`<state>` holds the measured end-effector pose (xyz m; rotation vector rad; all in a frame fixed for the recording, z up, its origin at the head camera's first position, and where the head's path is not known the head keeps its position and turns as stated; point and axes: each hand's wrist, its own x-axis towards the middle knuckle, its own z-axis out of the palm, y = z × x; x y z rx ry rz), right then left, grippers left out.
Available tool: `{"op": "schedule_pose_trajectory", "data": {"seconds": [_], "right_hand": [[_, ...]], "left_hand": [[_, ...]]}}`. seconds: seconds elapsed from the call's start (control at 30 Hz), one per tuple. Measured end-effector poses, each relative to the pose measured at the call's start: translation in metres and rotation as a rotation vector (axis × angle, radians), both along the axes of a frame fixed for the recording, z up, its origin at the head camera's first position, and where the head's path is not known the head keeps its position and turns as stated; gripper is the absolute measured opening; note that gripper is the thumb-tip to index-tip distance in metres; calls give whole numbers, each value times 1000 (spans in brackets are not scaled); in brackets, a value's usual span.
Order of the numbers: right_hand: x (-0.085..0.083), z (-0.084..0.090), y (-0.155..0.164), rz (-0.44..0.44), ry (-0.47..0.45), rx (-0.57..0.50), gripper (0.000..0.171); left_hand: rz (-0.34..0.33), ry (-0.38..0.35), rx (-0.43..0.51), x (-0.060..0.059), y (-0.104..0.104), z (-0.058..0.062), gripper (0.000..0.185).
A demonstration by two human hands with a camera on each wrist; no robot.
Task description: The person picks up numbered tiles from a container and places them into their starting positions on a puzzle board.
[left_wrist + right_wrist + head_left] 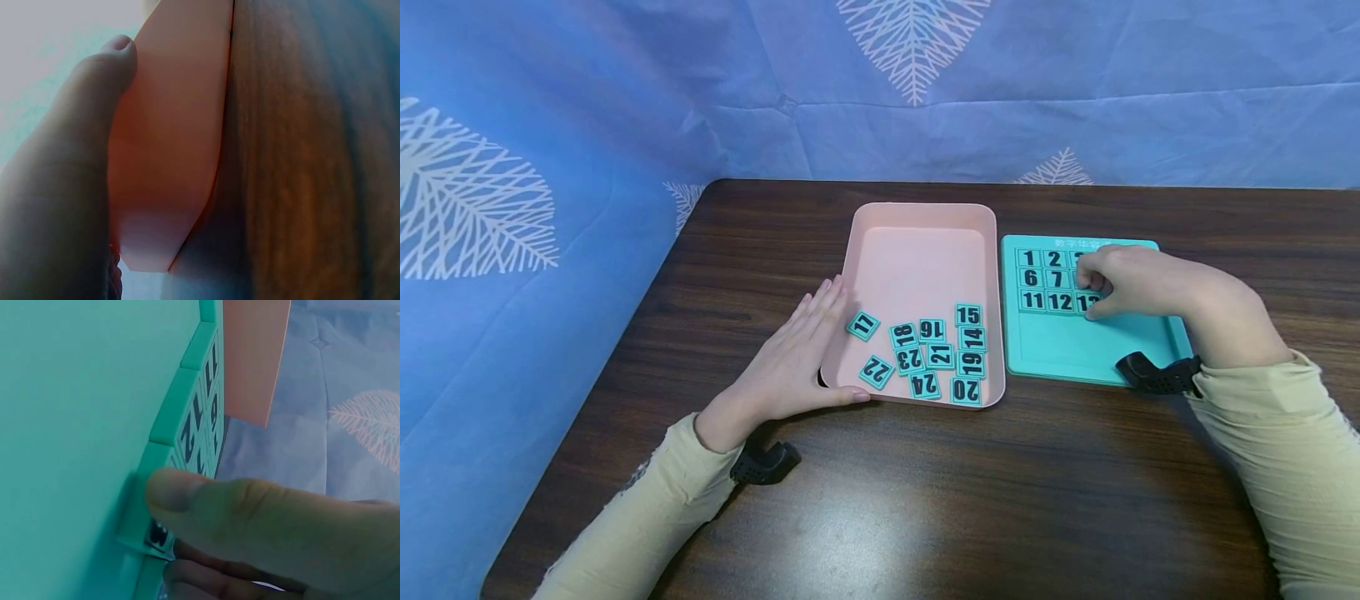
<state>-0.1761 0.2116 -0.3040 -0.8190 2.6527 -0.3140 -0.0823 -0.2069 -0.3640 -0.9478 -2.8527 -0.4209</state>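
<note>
The table (925, 500) looks like dark wood or wood veneer, its grain running lengthwise, with a soft sheen at 6 o'clock. The pink tray (917, 250) appears to be smooth matt plastic. The teal board (1060, 350) at 3 o'clock of it also looks like matt plastic, as do the number tiles (925, 354), printed in black. The backdrop (550, 167) is thin blue cloth, creased, with white leaf prints. The sleeves (1285, 450) are soft knit cloth.

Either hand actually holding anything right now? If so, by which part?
Right hand pinches the 13 tile by its edges on the teal board, thumb at the lower edge. Left hand holds nothing; it rests flat against the pink tray's left wall.
</note>
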Motion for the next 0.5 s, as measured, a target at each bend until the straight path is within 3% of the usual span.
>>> {"op": "schedule_pose_trajectory", "data": {"seconds": [0.2,0.5], "right_hand": [[3,9,-3,-7,58,21,31],[7,22,-39,60,168,-79,29]], "left_hand": [[5,4,6,0,-1,0,118],[7,-14,8,0,-1,-1,118]]}}
